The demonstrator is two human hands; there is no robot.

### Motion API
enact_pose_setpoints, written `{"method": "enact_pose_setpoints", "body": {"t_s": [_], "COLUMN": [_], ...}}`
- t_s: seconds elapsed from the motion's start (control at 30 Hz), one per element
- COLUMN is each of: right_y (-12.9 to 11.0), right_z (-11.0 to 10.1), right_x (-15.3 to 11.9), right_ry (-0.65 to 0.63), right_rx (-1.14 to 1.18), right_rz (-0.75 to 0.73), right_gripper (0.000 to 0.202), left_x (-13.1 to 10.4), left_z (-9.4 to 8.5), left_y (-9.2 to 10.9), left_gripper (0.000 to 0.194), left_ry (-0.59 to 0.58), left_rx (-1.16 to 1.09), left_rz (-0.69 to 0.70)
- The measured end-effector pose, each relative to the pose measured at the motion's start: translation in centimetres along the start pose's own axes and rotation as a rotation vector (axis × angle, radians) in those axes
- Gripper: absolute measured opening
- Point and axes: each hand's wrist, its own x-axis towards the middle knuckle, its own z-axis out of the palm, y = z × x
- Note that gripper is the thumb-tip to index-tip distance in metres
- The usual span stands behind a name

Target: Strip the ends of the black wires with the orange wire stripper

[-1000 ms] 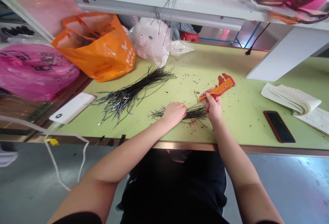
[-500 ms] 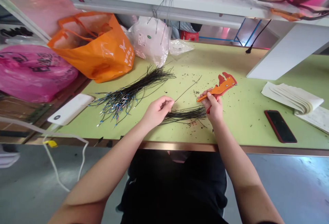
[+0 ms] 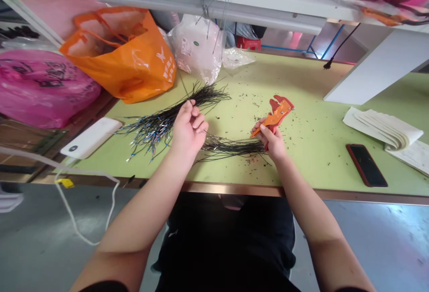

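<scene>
Pinching a single wire, apparently, in the fingertips of the left hand, in front of the large bundle, with the grip partly hidden. Grasping the tool by the handles in the right hand, pointing its head away from the body, with no wire visible in its jaws. Finding the small bundle lying on the counter between both hands, reaching up to the right hand; not confirming contact there. Judging the step in hand as single-wire handling, with the tool held ready. Rating the next move as calling for a steady pinch and a wire end aligned with those jaws. Further out, recording dark scraps, an orange bag beyond the large bundle, and a phone and papers at right.
</scene>
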Motion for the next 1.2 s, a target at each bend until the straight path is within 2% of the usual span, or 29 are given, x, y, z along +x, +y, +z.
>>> {"method": "enact_pose_setpoints", "body": {"t_s": [0.2, 0.37, 0.47, 0.57, 0.63, 0.7, 0.73, 0.8, 0.87, 1.0, 1.2], "right_y": [1.2, 3.0, 3.5, 3.0, 2.4, 1.5, 1.1, 0.2, -0.5, -1.1, -1.1], "right_z": [0.4, 0.8, 1.0, 1.1, 1.1, 1.0, 0.9, 0.9, 1.0, 1.2, 1.0], "right_x": [0.0, 0.3, 0.4, 0.2, 0.0, -0.3, -0.4, -0.6, -0.8, -0.9, -0.9], "right_ry": [-0.115, -0.149, -0.158, -0.143, -0.116, -0.098, -0.095, -0.087, -0.09, -0.064, -0.08], "right_rx": [-0.13, -0.348, -0.335, -0.236, -0.139, -0.041, 0.005, 0.08, 0.112, 0.085, 0.103], "right_rz": [0.081, 0.052, 0.038, 0.053, 0.056, 0.045, 0.032, 0.014, 0.025, 0.039, 0.024], "right_gripper": [0.04, 0.038, 0.039, 0.04, 0.039, 0.035, 0.034, 0.033, 0.035, 0.037, 0.03], "left_x": [0.1, 0.0, 0.0, -0.8, -1.8, -2.9, -3.5, -4.3, -4.7, -4.7, -4.6], "left_z": [-0.6, -0.7, -0.8, -1.1, -1.4, -1.9, -2.2, -2.8, -3.5, -4.6, -5.0], "left_y": [0.7, 0.8, 0.5, 0.2, 0.5, 1.1, 1.4, 2.1, 2.4, 2.0, 1.4], "left_gripper": [0.03, 0.033, 0.028, 0.019, 0.014, 0.013, 0.014, 0.022, 0.029, 0.033, 0.033], "left_ry": [0.039, 0.067, 0.065, 0.04, -0.01, -0.139, -0.238, -0.381, -0.433, -0.408, -0.491], "left_rx": [-0.07, -0.087, -0.026, 0.215, 0.553, 0.983, 1.176, 1.42, 1.519, 1.589, 1.641], "left_rz": [-0.056, -0.073, -0.052, 0.09, 0.275, 0.423, 0.439, 0.445, 0.459, 0.489, 0.44]}}
